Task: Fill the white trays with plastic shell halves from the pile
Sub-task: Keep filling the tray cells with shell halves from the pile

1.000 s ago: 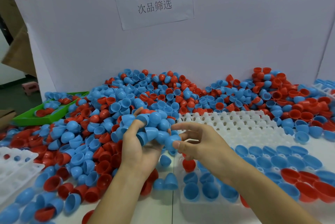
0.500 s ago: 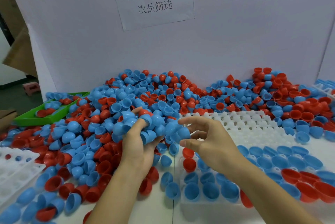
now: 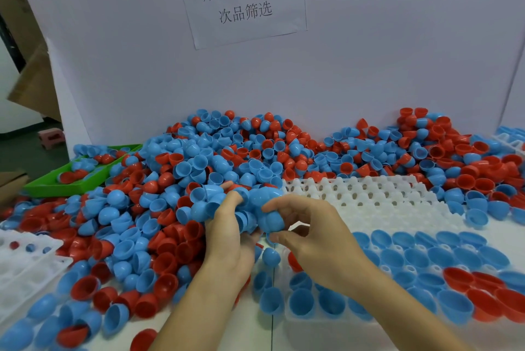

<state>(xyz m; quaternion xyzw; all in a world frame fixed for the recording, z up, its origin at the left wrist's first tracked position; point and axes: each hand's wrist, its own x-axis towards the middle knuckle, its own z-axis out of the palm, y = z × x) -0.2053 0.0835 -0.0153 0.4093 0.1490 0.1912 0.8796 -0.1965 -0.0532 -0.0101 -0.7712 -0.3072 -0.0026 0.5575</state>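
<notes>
A big pile of blue and red plastic shell halves [image 3: 216, 157] covers the table's back and left. My left hand [image 3: 230, 234] cups a bunch of blue shells [image 3: 207, 203] at the pile's near edge. My right hand [image 3: 309, 231] pinches one blue shell half [image 3: 271, 220] out of that bunch with thumb and fingers. The white tray [image 3: 363, 200] lies to the right; its near rows hold blue and red halves, its far rows show bare holes.
A second white tray [image 3: 25, 262] sits at the left edge. A green bin [image 3: 56, 183] with shells stands at the back left. White board walls [image 3: 369, 66] with a paper sign close off the back. Loose shells lie scattered along the table's front.
Both hands have shifted slightly up and toward the pile. My right hand has closed its fingers on a blue shell from the bunch in my left hand.
</notes>
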